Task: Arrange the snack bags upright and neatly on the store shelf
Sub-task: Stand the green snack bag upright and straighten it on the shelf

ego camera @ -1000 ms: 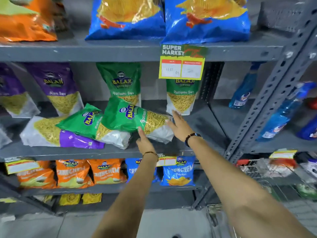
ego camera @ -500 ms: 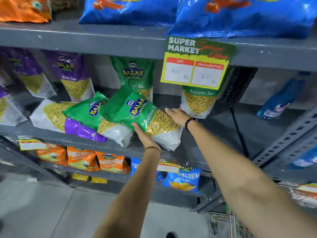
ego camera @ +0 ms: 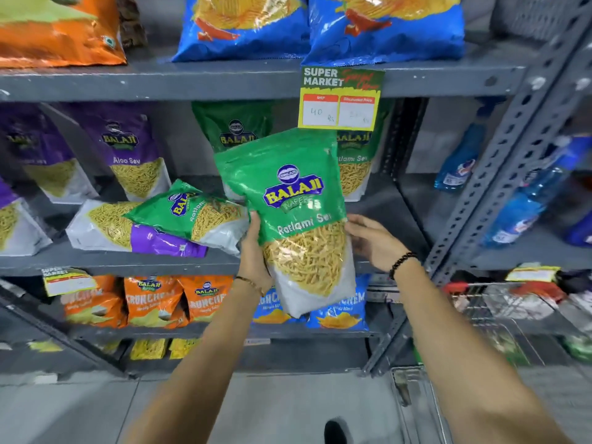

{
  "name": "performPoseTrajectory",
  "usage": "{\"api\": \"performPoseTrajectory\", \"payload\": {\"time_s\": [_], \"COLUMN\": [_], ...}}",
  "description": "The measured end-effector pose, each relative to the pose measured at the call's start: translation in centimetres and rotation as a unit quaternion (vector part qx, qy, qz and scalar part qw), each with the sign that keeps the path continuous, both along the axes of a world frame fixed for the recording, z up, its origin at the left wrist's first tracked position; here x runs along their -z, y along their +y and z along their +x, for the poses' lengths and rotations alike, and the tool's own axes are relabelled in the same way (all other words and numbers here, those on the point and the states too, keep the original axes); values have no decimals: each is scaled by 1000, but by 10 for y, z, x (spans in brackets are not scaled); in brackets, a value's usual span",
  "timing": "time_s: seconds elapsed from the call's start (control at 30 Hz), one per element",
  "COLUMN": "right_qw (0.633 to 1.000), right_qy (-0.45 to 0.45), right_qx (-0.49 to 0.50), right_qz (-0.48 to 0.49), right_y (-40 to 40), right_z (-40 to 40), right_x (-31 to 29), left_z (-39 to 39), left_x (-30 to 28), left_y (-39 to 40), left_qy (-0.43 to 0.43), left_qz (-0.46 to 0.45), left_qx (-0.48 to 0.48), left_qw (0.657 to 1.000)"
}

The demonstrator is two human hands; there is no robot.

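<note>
I hold a green Ratlami Sev bag (ego camera: 298,216) almost upright in front of the middle shelf (ego camera: 128,262). My left hand (ego camera: 254,251) grips its left edge. My right hand (ego camera: 373,240) is at its right edge, fingers spread, touching or nearly touching it. On that shelf a second green bag (ego camera: 192,209) lies tilted on top of a fallen purple Aloo Sev bag (ego camera: 128,230). Two green bags stand upright at the back, one (ego camera: 235,129) behind the held bag and one (ego camera: 355,161) under the price sign. Purple bags (ego camera: 131,152) stand upright at the back left.
A yellow and green price sign (ego camera: 341,97) hangs from the upper shelf edge. Big blue bags (ego camera: 317,24) and an orange bag (ego camera: 57,33) sit above. Orange and blue snack bags (ego camera: 153,299) fill the lower shelf. Blue spray bottles (ego camera: 525,200) stand beyond the grey upright post (ego camera: 499,155) at right.
The green bag that lay tilted on the pile is now lifted off the shelf and turned upright in my hands. My right hand moved from its top to its right side.
</note>
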State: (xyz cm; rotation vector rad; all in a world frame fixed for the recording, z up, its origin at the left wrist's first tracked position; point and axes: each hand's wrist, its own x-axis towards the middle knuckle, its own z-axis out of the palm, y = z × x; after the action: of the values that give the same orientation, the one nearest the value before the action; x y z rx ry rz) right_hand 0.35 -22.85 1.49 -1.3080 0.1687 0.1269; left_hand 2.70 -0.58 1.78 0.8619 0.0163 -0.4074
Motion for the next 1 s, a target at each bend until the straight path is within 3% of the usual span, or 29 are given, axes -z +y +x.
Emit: {"api": "performPoseTrajectory", "payload": {"time_s": [0.27, 0.37, 0.53, 0.67, 1.0], "right_qw": [999, 999, 985, 968, 946], "right_qy": [-30, -44, -59, -57, -13], "right_qx": [4, 20, 162, 244, 325], "right_qz": [34, 22, -20, -12, -9], "right_y": [-14, -23, -45, -64, -81], "right_z": [-41, -36, -2, 37, 85], "right_x": [-17, -16, -11, -8, 8], "left_z": [-18, -3, 46, 99, 139], "left_x": [-8, -7, -16, -23, -19], "left_y": [-13, -26, -63, -90, -120], "left_qy": [-38, -27, -70, -133, -118], "left_qz": [-28, 4, 213, 192, 224], "left_qx": [121, 123, 54, 53, 37], "left_qw": [992, 992, 973, 971, 967]}}
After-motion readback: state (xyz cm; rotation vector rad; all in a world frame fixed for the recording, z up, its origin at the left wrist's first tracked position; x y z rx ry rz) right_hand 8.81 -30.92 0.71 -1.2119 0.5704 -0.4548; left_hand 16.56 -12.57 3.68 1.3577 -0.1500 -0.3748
